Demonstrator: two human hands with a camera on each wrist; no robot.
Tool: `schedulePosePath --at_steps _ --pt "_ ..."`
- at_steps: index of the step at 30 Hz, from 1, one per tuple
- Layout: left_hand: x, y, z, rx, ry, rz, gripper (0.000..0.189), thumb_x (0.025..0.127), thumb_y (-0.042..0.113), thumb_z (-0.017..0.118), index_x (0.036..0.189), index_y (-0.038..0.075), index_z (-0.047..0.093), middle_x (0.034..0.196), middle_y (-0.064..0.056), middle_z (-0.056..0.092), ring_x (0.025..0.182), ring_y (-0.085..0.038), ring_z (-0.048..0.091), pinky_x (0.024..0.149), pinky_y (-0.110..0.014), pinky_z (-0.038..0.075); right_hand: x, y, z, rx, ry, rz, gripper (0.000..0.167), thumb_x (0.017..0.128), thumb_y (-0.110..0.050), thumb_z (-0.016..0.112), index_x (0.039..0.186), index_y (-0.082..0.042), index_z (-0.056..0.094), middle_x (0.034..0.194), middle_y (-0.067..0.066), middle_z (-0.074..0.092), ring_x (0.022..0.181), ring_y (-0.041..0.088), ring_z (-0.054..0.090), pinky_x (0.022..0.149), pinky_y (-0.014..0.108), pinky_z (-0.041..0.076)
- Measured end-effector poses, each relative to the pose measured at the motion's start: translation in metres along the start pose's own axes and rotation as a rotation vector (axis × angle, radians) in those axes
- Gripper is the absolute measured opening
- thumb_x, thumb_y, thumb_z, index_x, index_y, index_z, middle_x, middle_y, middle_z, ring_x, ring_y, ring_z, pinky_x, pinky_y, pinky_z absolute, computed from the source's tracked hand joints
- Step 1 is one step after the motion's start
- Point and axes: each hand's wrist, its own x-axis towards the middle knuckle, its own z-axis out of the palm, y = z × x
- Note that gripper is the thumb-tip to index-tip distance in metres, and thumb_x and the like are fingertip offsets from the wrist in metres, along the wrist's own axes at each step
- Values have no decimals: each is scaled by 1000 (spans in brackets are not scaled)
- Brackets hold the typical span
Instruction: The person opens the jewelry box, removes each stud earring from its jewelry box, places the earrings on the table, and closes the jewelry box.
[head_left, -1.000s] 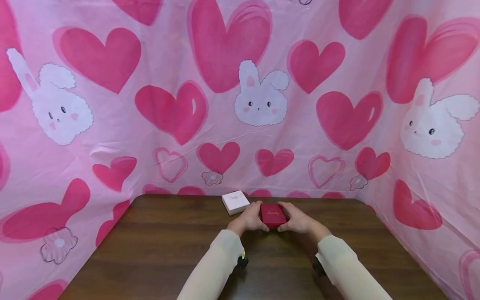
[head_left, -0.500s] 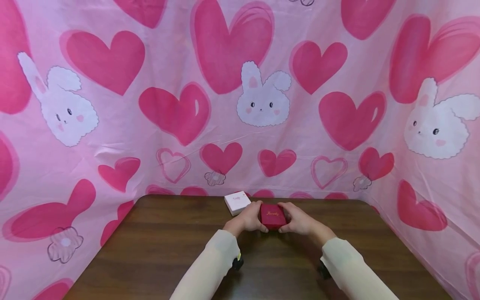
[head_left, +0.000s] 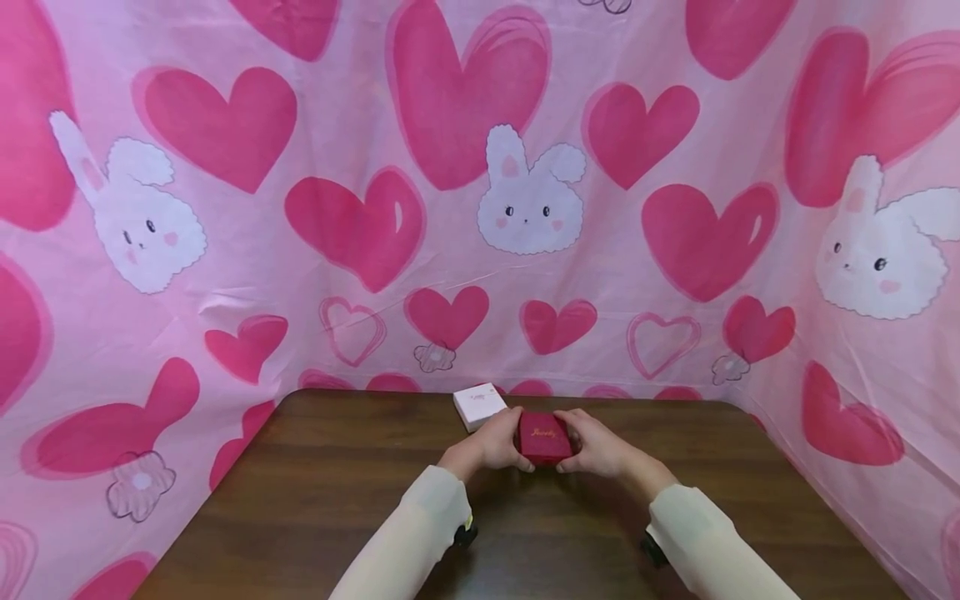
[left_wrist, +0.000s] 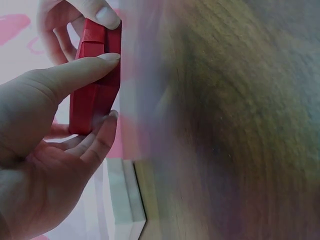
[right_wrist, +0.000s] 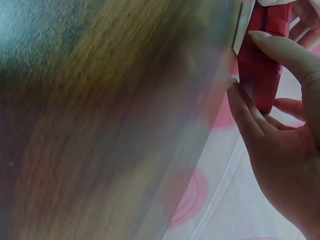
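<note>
Between both hands, a small red box (head_left: 544, 437) with gold lettering on its lid is held near the back middle of the table. My left hand (head_left: 490, 442) grips its left side, thumb on the near face and fingers curled round the edge. From the other side my right hand (head_left: 600, 446) holds it the same way. In the left wrist view the red box (left_wrist: 95, 95) shows a bow-like band between the thumbs; in the right wrist view the red box (right_wrist: 262, 62) appears just above the tabletop. A white box (head_left: 480, 405) with faint lettering lies behind my left hand.
The brown wooden table (head_left: 360, 467) has rounded back corners. Pink cloth (head_left: 450, 267) printed with hearts and rabbits hangs behind it and along both sides. The white box (left_wrist: 125, 205) stands close to my left fingers.
Both hands keep their grip on the red box, which has come slightly nearer. The head view has shifted a little to the left. The white box stays on the table.
</note>
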Motion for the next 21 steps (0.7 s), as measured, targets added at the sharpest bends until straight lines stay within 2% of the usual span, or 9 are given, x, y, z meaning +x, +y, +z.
schedulePosePath --at_steps 5,9,21 --pt "-6 0 -2 -32 -23 -26 73 74 22 94 132 10 52 117 -1 60 107 -15 58 100 -36 50 -1 0 4 62 6 -44 90 75 -12 90 145 15 40 129 25 50 109 33 63 90 44 56" --pt "-10 -1 -4 -38 -19 -32 79 73 21 94 136 7 50 121 -4 58 109 -17 57 101 -37 50 -2 -1 8 90 15 -71 90 75 -9 90 143 17 39 128 26 49 111 37 63 89 42 57" --pt "-17 -10 -3 -26 9 48 69 68 20 97 120 7 54 106 0 58 96 -12 56 91 -28 50 -3 -8 16 88 -11 -27 89 76 -13 90 146 12 40 130 20 50 117 35 61 96 47 53"
